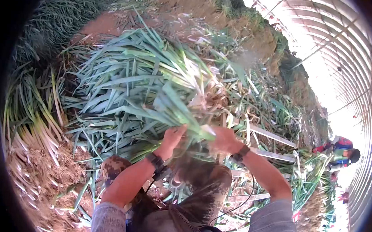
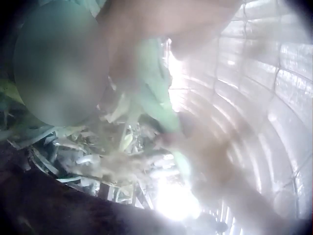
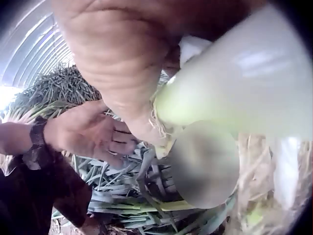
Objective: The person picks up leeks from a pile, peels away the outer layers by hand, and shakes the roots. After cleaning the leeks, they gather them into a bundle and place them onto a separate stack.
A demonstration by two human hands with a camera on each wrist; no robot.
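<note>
My right hand (image 1: 223,140) grips a leek (image 1: 176,105) near its pale end, its green leaves fanning up and left, blurred. In the right wrist view the thick white stalk (image 3: 230,78) fills the upper right, with thin fibres by the thumb of the right hand (image 3: 117,58). My left hand (image 1: 173,141) is just left of the leek. From the right wrist, that left hand (image 3: 95,134) shows its palm, fingers fairly straight and nothing in them. The left wrist view is badly blurred; a green leaf (image 2: 159,98) runs between the two hands there. A large leek pile (image 1: 121,80) lies ahead.
Leeks with white stems and brown roots (image 1: 39,151) are heaped at left. Pale slats (image 1: 272,136) lie among trimmings on the right. Another person (image 1: 340,152) is at the far right, under a ribbed tunnel roof (image 1: 342,52). A cable (image 1: 249,193) hangs from my right wrist.
</note>
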